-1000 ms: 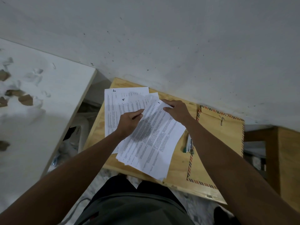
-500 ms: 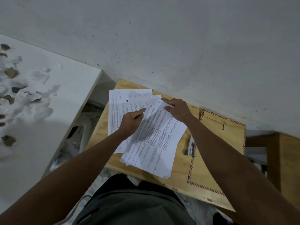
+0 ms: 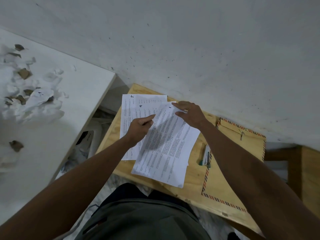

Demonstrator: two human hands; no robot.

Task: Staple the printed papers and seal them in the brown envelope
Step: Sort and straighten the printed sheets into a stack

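While both hands (image 3: 166, 122) touch them, flat printed papers (image 3: 166, 149) overlap.

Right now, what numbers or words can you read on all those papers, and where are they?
"5": handwritten at the top of the far-left sheet.
"4": handwritten at the top of the sheet beneath it.
"1": handwritten at the top of the front sheet, by the right hand.
Printed text on all sheets: too small to read.
Brown envelope: no readable writing.
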